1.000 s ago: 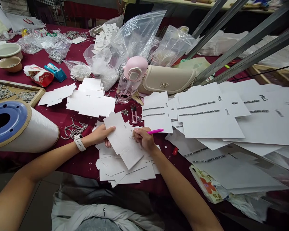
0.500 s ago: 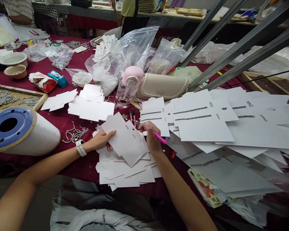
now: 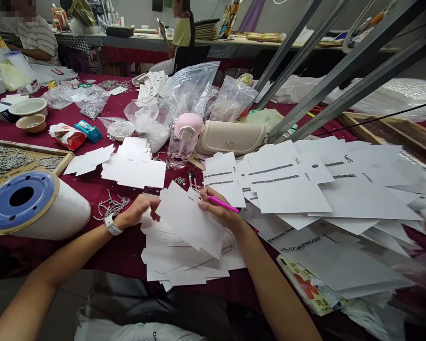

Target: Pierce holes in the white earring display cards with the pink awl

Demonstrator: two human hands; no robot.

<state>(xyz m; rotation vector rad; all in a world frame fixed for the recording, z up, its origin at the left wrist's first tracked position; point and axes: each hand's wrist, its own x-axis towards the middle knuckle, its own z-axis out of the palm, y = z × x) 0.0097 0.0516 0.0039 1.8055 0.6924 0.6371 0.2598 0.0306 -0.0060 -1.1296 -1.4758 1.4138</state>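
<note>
A white card [image 3: 190,215] printed MNG is tilted above a loose pile of white cards [image 3: 177,265]. My right hand [image 3: 218,207] grips a pink pen-like tool [image 3: 222,204] and pinches the card's upper right edge. At the card's left edge is my left hand [image 3: 140,210], its fingers curled; whether they touch the card or hold anything cannot be made out. A white watch [image 3: 112,224] is on my left wrist. To the right lie cards with dark chains [image 3: 287,189] in overlapping stacks. A small heap of silver chains [image 3: 112,204] lies beyond the left wrist.
A large spool [image 3: 62,206] and a wooden tray of chains [image 3: 66,161] are at the left. Behind the cards stand a pink-lidded bottle [image 3: 184,137] and a cream bag [image 3: 234,136]. Metal bars [image 3: 305,90] slant across the right. A person holding a phone sits at the back.
The view has tipped upward. My left hand has come off the card's face to its left edge. My right hand, with the pink tool, now pinches the card's upper right edge.
</note>
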